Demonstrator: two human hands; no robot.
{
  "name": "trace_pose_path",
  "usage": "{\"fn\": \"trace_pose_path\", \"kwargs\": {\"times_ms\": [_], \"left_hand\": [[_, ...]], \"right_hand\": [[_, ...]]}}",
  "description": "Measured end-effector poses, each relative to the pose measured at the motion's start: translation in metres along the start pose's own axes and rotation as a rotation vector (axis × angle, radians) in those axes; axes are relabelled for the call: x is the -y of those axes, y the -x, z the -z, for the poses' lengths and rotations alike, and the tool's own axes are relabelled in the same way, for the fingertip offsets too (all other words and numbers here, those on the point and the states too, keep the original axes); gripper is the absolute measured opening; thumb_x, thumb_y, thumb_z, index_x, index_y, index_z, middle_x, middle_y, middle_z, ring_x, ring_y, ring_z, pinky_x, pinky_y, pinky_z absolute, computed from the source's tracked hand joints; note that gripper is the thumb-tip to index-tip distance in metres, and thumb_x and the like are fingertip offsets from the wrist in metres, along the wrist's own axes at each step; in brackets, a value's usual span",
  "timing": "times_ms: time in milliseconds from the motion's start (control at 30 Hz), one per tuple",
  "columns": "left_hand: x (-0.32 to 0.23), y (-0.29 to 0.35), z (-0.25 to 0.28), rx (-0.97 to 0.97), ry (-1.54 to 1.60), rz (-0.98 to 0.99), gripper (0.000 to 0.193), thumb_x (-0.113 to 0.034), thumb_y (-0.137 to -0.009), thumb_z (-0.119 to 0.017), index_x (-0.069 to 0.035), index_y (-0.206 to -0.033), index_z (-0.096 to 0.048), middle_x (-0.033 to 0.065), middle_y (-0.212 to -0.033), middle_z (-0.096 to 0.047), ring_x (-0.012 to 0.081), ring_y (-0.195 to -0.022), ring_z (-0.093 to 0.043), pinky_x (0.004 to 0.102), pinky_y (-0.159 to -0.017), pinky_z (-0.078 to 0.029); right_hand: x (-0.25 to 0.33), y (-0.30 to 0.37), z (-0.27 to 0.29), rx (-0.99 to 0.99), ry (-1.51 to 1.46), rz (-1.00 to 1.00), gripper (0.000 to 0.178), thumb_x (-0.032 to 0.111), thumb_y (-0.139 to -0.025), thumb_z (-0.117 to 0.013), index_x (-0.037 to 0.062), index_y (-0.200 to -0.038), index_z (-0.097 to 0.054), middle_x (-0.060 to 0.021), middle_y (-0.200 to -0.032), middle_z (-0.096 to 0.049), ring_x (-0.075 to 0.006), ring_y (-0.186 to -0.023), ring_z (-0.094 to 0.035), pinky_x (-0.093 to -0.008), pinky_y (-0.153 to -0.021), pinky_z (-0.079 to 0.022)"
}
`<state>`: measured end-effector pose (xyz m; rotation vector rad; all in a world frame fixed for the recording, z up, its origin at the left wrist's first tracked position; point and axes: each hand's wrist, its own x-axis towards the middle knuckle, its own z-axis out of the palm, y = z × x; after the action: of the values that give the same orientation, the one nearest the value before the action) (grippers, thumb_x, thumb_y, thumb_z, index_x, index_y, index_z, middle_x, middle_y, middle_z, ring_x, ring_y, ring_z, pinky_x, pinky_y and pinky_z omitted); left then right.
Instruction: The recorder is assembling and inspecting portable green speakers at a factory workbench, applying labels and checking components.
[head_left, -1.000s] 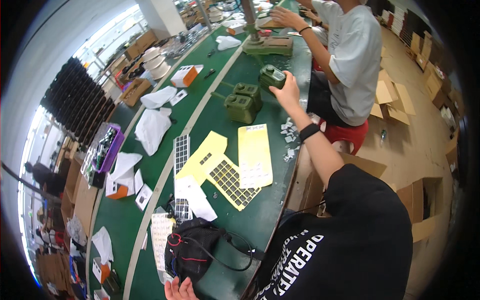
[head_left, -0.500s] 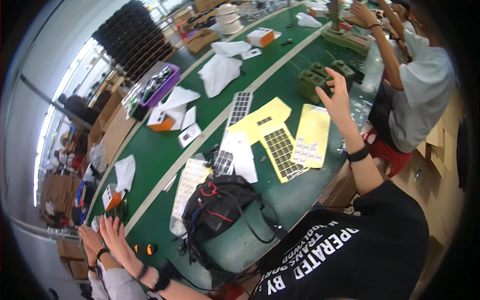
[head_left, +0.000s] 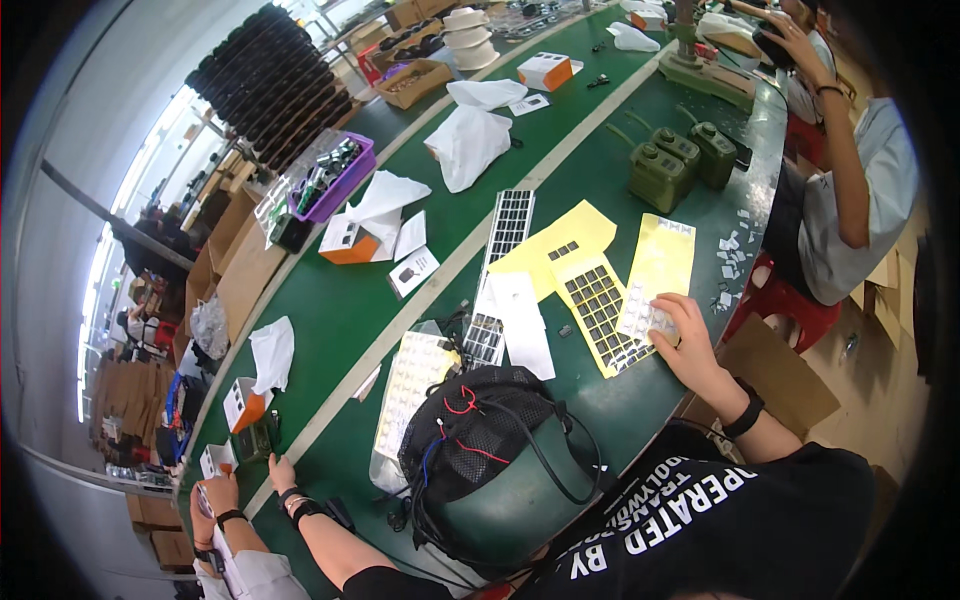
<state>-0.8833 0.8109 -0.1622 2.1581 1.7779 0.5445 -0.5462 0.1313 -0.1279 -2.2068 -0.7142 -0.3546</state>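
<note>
My right hand [head_left: 685, 340] rests on the lower end of a yellow sheet of pale stickers [head_left: 663, 255], thumb and fingers apart. Under and beside it lies another yellow sheet with rows of dark rectangular stickers [head_left: 598, 305]. At lower left, my left hand [head_left: 283, 472] is low over the green table, beside a small olive-green device [head_left: 254, 441]. Its fingers are seen edge-on and mostly hidden, so I cannot make out a grip. A black mesh bag [head_left: 470, 425] with cords and red and blue wires lies between my arms.
Three olive-green boxy devices with thin stalks [head_left: 660, 165] stand beyond the sheets. White scraps [head_left: 728, 260] litter the right edge. A co-worker's hands [head_left: 218, 495] are close by my left hand; another person [head_left: 850, 200] sits at right. Orange-white boxes [head_left: 350, 240] and a purple basket [head_left: 345, 180] are farther left.
My right hand has come down from near the green devices onto the yellow sticker sheet. My left hand has dropped from a raised, spread pose to the table beside the small green device.
</note>
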Motion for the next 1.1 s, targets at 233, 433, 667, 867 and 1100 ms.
{"fn": "trace_pose_path", "kwargs": {"times_ms": [233, 433, 667, 867, 1100], "left_hand": [[-0.053, 0.033, -0.005, -0.331, -0.150, -0.128, 0.016, -0.004, -0.071, -0.063, 0.001, -0.087, -0.066, 0.0199, -0.085, -0.065, 0.0356, -0.083, -0.062, 0.0408, -0.075, -0.049], [-0.047, 0.027, 0.010, -0.417, 0.031, -0.196, 0.015, -0.009, -0.073, -0.064, 0.001, -0.084, -0.067, 0.0173, -0.080, -0.066, 0.0295, -0.074, -0.063, 0.0367, -0.068, -0.049], [-0.076, 0.022, 0.078, -0.203, 0.849, -0.429, 0.019, -0.016, -0.091, -0.051, -0.001, -0.100, -0.056, 0.0038, -0.082, -0.056, 0.0144, -0.073, -0.051, 0.0281, -0.072, -0.042], [-0.204, 0.196, 0.144, 0.567, 1.933, -0.538, 0.010, -0.017, -0.095, -0.042, -0.007, -0.098, -0.045, 0.0012, -0.086, -0.042, 0.0137, -0.080, -0.040, 0.0323, -0.083, -0.034], [-0.295, 0.322, 0.144, 1.194, 2.458, -0.269, 0.005, -0.012, -0.094, -0.040, -0.010, -0.091, -0.037, -0.0003, -0.078, -0.029, 0.0130, -0.071, -0.031, 0.0306, -0.077, -0.031]], "right_hand": [[0.002, -0.008, -0.008, -0.004, 0.006, -0.034, 0.033, -0.001, -0.071, -0.063, -0.0001, -0.103, -0.053, -0.0140, -0.109, -0.051, -0.0316, -0.104, -0.047, -0.0361, -0.090, -0.039], [0.005, -0.009, -0.013, -0.015, -0.005, -0.036, 0.033, -0.003, -0.071, -0.063, -0.0004, -0.102, -0.054, -0.0141, -0.109, -0.051, -0.0313, -0.103, -0.048, -0.0356, -0.089, -0.039], [0.010, -0.004, -0.003, -0.084, -0.061, -0.034, 0.029, -0.001, -0.073, -0.061, 0.0001, -0.102, -0.055, -0.0140, -0.109, -0.053, -0.0313, -0.102, -0.049, -0.0357, -0.089, -0.039], [0.056, -0.013, 0.011, -0.092, -0.416, 0.186, 0.029, -0.001, -0.073, -0.062, 0.0016, -0.102, -0.058, -0.0149, -0.111, -0.055, -0.0281, -0.101, -0.054, -0.0343, -0.086, -0.043], [0.161, -0.033, 0.013, 0.338, -0.927, 0.547, 0.072, 0.026, -0.072, -0.075, 0.0019, -0.129, -0.038, -0.0169, -0.133, -0.038, -0.0319, -0.120, -0.041, -0.0378, -0.098, -0.035]]}}
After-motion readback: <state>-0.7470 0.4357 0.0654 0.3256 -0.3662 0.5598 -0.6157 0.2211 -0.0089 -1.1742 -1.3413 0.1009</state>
